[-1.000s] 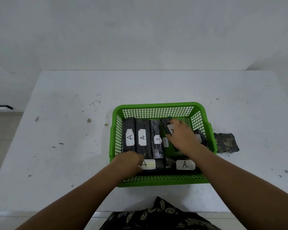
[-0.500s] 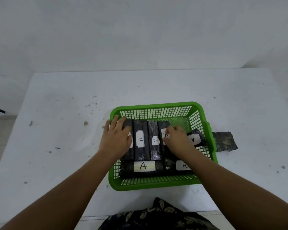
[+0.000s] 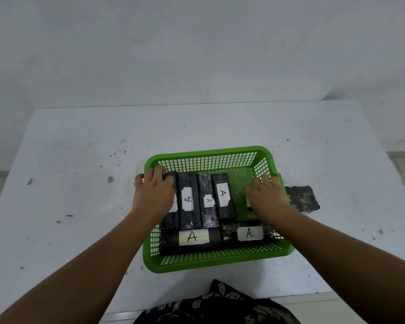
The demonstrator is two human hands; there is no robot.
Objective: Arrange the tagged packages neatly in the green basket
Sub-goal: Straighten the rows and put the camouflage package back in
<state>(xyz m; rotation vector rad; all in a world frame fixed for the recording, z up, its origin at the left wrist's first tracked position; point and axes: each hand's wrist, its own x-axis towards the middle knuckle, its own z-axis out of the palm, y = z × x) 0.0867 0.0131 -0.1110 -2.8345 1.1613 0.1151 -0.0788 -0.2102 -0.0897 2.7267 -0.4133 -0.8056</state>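
The right hand [image 3: 265, 198] has shifted from the upright row to the green basket [image 3: 211, 153]'s right wall, covering a package there; grip unclear. The left hand [image 3: 153, 194] lies flat, unclenched, on the leftmost package [image 3: 170, 219].

Right hand [image 3: 267, 197] has been shifted off the 4th upright package [image 3: 223, 197] to the right side of the green basket [image 3: 211, 155], fingers [image 3: 264, 181] now spread over the package by the right wall, which is mostly covered. The 4th package's "A" tag is now fully exposed and the package is lined up straight with the other 3. Left hand [image 3: 153, 195] has been moved since 1 s ago from the front row to the leftmost upright package [image 3: 170, 218], palm down, fingers reaching its far end.
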